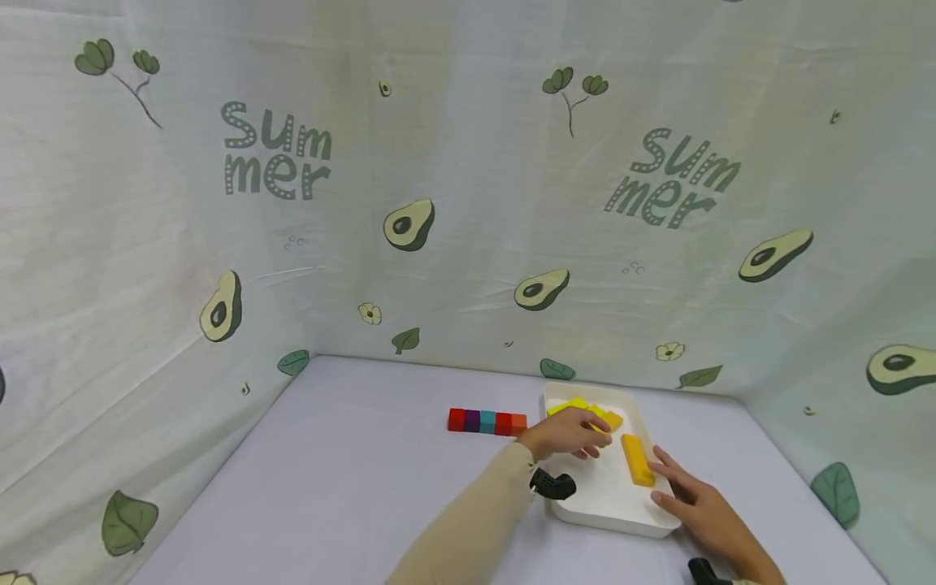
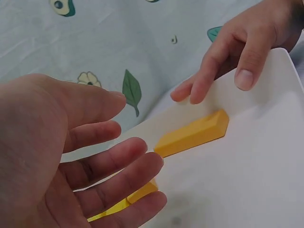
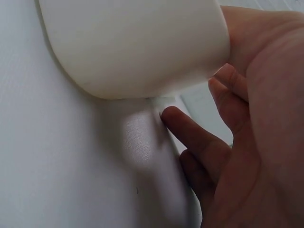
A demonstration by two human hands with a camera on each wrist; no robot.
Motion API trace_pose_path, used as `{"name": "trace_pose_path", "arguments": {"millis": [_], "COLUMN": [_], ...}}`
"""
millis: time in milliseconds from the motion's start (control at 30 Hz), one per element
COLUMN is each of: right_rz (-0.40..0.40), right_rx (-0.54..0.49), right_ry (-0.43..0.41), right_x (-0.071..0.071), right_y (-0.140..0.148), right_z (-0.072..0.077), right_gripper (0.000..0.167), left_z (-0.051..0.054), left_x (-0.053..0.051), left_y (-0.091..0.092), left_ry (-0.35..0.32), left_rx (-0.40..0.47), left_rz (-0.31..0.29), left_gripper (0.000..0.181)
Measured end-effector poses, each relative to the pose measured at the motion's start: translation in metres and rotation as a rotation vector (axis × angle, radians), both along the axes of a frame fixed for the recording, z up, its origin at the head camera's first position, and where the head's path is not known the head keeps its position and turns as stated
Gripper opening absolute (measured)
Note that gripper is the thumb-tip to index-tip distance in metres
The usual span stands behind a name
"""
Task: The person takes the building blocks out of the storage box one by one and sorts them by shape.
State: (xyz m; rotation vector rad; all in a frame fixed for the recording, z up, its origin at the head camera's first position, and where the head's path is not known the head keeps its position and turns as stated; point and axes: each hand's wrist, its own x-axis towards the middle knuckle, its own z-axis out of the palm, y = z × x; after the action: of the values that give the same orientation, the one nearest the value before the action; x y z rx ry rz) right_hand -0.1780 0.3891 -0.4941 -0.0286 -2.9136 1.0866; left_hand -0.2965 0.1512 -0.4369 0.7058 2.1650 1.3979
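1. Head view: the left hand [image 1: 569,433] covers part of the white tray [image 1: 613,522], and some yellow blocks [image 1: 613,420] are peeking out from behind it!
2. Left wrist: fingers screen those blocks, count impossible here; the tray runs off the edge.
3. Right wrist: the right hand [image 1: 698,508] is sliced by the frame, its thumb tip hidden behind tray wall.
4. Head again: the left sleeve [image 1: 471,524], cut at the bottom!
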Motion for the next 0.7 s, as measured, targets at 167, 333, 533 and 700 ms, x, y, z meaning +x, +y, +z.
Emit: {"name": "trace_pose_path", "arguments": {"millis": [167,333,533,700], "right_rz": [0.007,0.001,-0.005,-0.019], "right_rx": [0.002,0.039,0.041,-0.002], "right_ry": [-0.016,-0.005,0.008,0.011], "right_x": [0.003,0.007,0.009,0.009], "right_y": [0.001,0.003,0.002,-0.001], "right_z": [0.003,0.0,0.0,0.0], "right_gripper": [0.068,0.065,0.064,0.065], "left_z": [-0.005,-0.008,-0.011,-0.014], "left_x": [-0.001,0.001,0.004,0.007], "left_y": [0.007,0.013,0.022,0.028], "left_ry": [-0.036,-0.038,-0.06,-0.056], "left_rx": [0.014,-0.008,-0.012,-0.053], "left_rz": [-0.004,-0.023,-0.042,-0.067], "left_gripper": [0.019,0.017,0.023,0.03]}}
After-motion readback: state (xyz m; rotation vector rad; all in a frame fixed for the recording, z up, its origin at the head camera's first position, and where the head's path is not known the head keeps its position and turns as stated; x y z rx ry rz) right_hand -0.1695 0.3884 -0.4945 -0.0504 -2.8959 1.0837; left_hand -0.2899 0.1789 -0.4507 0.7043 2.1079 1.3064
